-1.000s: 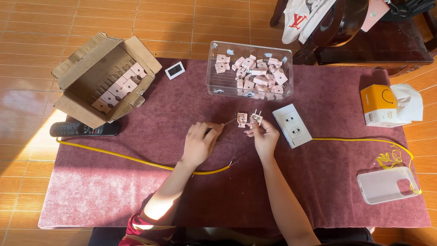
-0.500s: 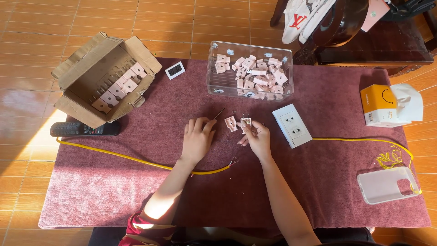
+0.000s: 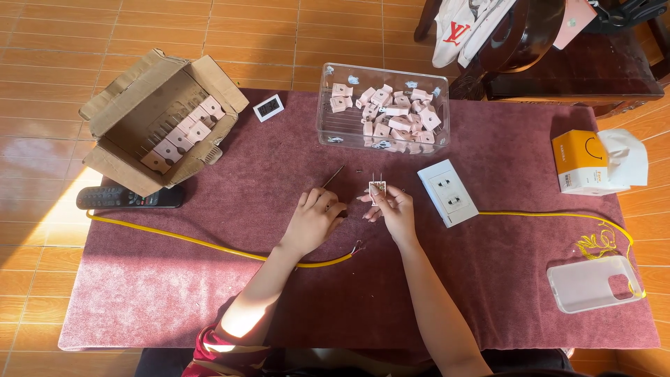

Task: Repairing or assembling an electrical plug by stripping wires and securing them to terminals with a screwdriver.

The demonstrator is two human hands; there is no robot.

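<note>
Hands at work on a maroon cloth-covered table (image 3: 209, 300) over an orange tiled floor (image 3: 56, 42).

A small pink plug part (image 3: 377, 190) with two upright prongs is pinched in the fingers of the right hand (image 3: 392, 211) at mid-table; a thin screwdriver (image 3: 333, 176) is gripped in the closed left hand (image 3: 314, 222). Nearby are seen a clear bin of pink parts (image 3: 383, 109), a white socket plate (image 3: 448, 193), a yellow cable (image 3: 209, 244), a cardboard box (image 3: 157, 119) — sunlit — and a black remote (image 3: 129, 197).
</note>
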